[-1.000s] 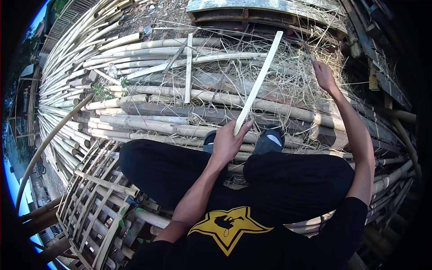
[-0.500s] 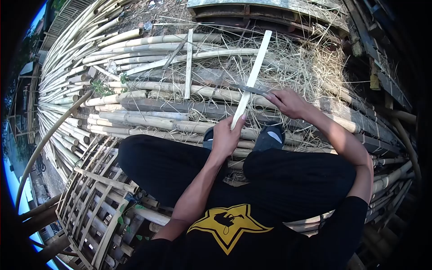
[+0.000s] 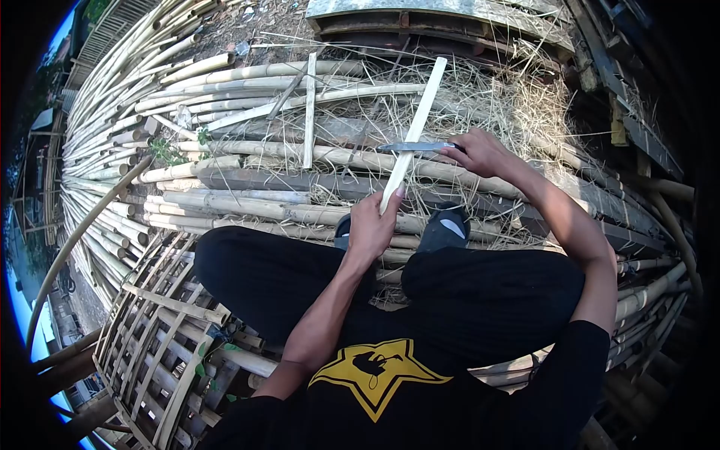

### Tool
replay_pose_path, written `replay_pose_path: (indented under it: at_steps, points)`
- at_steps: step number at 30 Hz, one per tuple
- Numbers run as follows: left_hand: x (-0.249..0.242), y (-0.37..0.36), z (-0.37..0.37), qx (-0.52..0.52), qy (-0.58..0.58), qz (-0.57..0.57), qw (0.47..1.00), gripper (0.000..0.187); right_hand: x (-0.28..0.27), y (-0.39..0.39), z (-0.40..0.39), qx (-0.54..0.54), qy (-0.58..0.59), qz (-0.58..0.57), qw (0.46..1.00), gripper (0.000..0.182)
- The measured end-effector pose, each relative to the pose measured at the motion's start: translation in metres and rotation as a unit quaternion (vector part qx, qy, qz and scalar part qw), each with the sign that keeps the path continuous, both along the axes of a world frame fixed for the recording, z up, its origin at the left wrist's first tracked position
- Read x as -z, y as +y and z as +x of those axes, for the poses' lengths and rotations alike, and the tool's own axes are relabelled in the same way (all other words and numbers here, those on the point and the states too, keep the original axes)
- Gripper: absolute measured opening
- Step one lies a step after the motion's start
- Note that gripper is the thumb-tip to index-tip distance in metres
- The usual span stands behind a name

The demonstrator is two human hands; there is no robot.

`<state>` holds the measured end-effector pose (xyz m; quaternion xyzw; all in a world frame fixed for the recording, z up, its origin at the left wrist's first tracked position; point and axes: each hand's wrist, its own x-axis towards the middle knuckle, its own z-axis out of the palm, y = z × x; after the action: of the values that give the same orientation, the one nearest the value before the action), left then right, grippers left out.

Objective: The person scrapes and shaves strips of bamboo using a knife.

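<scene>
My left hand [image 3: 371, 224] is closed round the near end of a pale bamboo strip [image 3: 424, 103], thumb along its edge. The strip slants up and away from me to the right. A knife [image 3: 417, 147] lies across it at about mid-length, its blade pointing left. Its dark handle sits in my right hand [image 3: 481, 153], fingers wrapped round it. Below the strip are my sandalled feet [image 3: 444, 228], partly hidden by my dark trousers. To the left, a second narrow strip [image 3: 310, 112] rests across the bamboo poles.
Bamboo poles [image 3: 274, 210] lie side by side beneath me, strewn with dry shavings [image 3: 510, 112]. A wooden pallet [image 3: 442, 9] stands at the far side. At lower left is a woven bamboo lattice [image 3: 161, 322]. A curved pole [image 3: 82, 225] rises at the left.
The knife blade has turned from slanted to nearly level and shows more of its flat side. My right hand has risen slightly. The strip's far end has shifted a little left and down.
</scene>
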<state>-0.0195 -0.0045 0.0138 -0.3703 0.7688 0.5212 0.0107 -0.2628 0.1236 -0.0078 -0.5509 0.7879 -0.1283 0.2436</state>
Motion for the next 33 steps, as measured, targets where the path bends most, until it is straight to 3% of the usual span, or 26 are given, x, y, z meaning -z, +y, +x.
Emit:
replay_pose_path:
  at_steps: [5,7,11,15,19,20,23,27,29,30,33]
  points:
    - [0.023,-0.002,0.002,-0.004,0.014,-0.008,1.0,0.047,0.006,0.005,-0.006,0.01,0.021,-0.01,1.0,0.059]
    - [0.006,0.001,0.002,0.005,0.007,0.005,1.0,0.048,0.019,0.01,-0.029,0.074,0.073,-0.038,0.994,0.061]
    - [-0.002,0.007,0.006,0.027,-0.026,0.033,0.999,0.05,0.009,0.039,-0.093,0.21,0.09,0.032,0.973,0.068]
    - [0.008,0.011,0.003,0.044,0.017,0.001,0.999,0.052,0.015,0.055,-0.112,0.22,0.181,0.016,0.958,0.071]
    - [0.006,0.01,0.003,0.055,-0.014,0.045,0.997,0.048,0.012,0.059,-0.122,0.237,0.16,0.117,0.951,0.072]
    - [0.001,0.007,0.013,0.048,-0.028,0.06,0.997,0.05,0.035,0.079,-0.161,0.383,0.16,0.114,0.903,0.074]
    - [0.004,-0.004,0.024,0.002,-0.04,0.075,0.996,0.051,-0.029,0.148,-0.198,0.512,0.202,0.048,0.834,0.07]
    - [0.007,-0.003,0.012,-0.017,0.023,0.117,0.993,0.047,0.006,0.172,-0.202,0.541,0.19,-0.018,0.819,0.069]
    - [0.006,0.001,0.01,-0.019,0.027,0.132,0.991,0.047,0.02,0.141,-0.165,0.528,0.138,-0.082,0.834,0.063]
    - [0.004,0.0,0.006,-0.02,0.032,0.128,0.991,0.047,0.041,0.13,-0.158,0.473,0.161,-0.165,0.85,0.057]
    - [0.0,0.003,0.006,-0.061,0.01,0.184,0.981,0.047,0.013,0.068,-0.097,0.357,0.041,-0.228,0.905,0.056]
